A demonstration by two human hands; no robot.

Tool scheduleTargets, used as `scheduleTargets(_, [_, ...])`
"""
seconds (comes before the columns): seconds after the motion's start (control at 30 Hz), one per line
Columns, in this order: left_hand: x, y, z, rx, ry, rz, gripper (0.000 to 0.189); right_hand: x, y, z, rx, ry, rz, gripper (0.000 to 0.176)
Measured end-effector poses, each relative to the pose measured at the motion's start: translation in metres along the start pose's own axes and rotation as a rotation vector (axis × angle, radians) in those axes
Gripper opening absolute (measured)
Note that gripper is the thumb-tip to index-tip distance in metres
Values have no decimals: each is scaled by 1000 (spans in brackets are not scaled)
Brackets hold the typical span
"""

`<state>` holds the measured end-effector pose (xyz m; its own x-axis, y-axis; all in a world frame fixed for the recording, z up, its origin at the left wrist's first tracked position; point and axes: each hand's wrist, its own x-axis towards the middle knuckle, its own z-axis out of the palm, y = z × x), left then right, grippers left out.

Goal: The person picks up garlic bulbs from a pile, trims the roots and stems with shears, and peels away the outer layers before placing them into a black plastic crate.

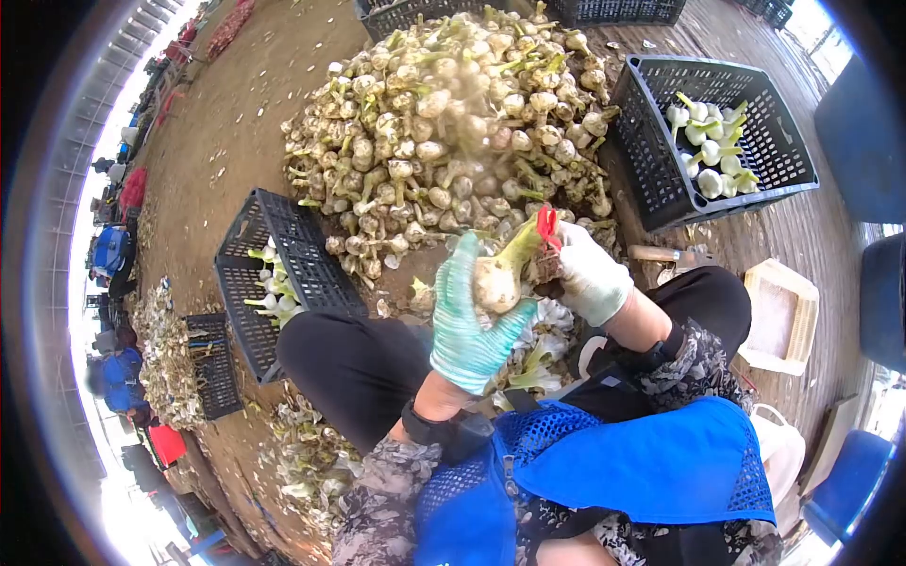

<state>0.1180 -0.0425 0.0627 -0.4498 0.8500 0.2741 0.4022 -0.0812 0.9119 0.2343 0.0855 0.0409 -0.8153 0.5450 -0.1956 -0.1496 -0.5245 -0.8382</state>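
My left hand [472, 325], in a green-stained glove, is wrapped round a garlic bulb [497, 283] with a thick pale-green stem slanting up to the right. At the top of that stem my right hand [590, 274], in a whitish glove, is closed on a small red-handled tool [547, 227]. The tool's working part is hidden. Beyond my hands lies a large heap of untrimmed garlic [396, 141]. Below them, between my legs, are loose peelings and leaves [543, 363].
A black crate [661, 203] with cleaned bulbs stands at the upper right, another crate [311, 259] at left. A wooden-handled tool [656, 254] and a pale wooden box [802, 325] lie right of my knee. People in blue [121, 377] are at far left.
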Motion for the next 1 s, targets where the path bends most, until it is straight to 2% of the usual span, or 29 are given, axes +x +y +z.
scheduleTargets(0.07, [-1, 4, 5, -362, 66, -256, 78, 1, -5, 18, -228, 148, -31, 16])
scheduleTargets(0.1, [1, 3, 3, -649, 48, -461, 69, 3, 3, 18, -290, 156, -224, 13])
scheduleTargets(0.13, [5, 2, 6, -794, 71, -564, 63, 4, 9, 15, -345, 165, -247, 14])
scheduleTargets(0.2, [16, -1, 14, -988, 214, -716, 59, 11, 11, 9, -460, 176, -307, 14])
scheduleTargets(0.23, [21, 1, 12, -1010, 184, -766, 59, 10, 9, 7, -514, 98, -372, 15])
scheduleTargets(0.3, [26, 6, 4, -1052, 128, -869, 57, 6, 6, 2, -282, -10, -180, 15])
scheduleTargets(0.33, [25, 1, 1, -1046, 40, -843, 55, 5, 3, 2, -165, -60, -84, 15])
scheduleTargets(0.37, [23, -6, -1, -1037, -51, -820, 52, 1, -8, 6, -201, -40, 26, 17])
scheduleTargets(0.4, [21, -10, -1, -1028, -146, -798, 50, 2, -5, 6, -225, 20, 4, 17])
scheduleTargets(0.47, [21, -10, 12, -653, -89, -592, 44, 7, 2, 2, -279, 138, -43, 16])
scheduleTargets(0.5, [12, -15, 13, -662, 16, -563, 45, 11, 13, -12, -298, 57, -59, 23])
scheduleTargets(0.53, [10, -13, 13, -670, 125, -535, 47, 10, 7, -9, -517, 48, -204, 23])
scheduleTargets(0.57, [11, -6, 6, -791, 66, -598, 58, 8, -1, -5, -733, 37, -346, 22])
scheduleTargets(0.6, [10, -4, 3, -908, 0, -642, 61, 6, -6, -2, -945, 26, -489, 22])
scheduleTargets(0.63, [9, -4, 1, -1025, -71, -685, 64, 4, -9, -5, -709, 23, -457, 23])
scheduleTargets(0.67, [10, -3, -1, -1142, -146, -724, 67, -2, -21, -3, -277, 24, -72, 25])
scheduleTargets(0.7, [11, -1, -8, -1146, -365, -766, 77, -3, -22, -7, -330, -12, -84, 25])
scheduleTargets(0.73, [7, -1, -8, -1170, -369, -791, 77, -3, -23, -11, -384, -50, -95, 32])
scheduleTargets(0.77, [2, 0, -9, -1195, -370, -815, 76, 1, -13, -11, -141, -94, -77, 40])
scheduleTargets(0.83, [3, -2, -9, -1247, -419, -808, 72, 2, -6, -10, -342, -63, -286, 46])
scheduleTargets(0.9, [8, -3, -6, -1180, -327, -799, 67, 1, -6, -10, -384, -2, -311, 42])
scheduleTargets(0.93, [10, -4, -4, -1146, -281, -793, 65, -1, -7, -10, -326, 40, -232, 35])
scheduleTargets(0.97, [9, -9, 1, -1099, -70, -806, 58, -3, -9, -10, -268, 81, -152, 30])
scheduleTargets(1.0, [8, -10, 4, -1065, -40, -753, 59, -2, -11, -6, -259, 110, -114, 28])
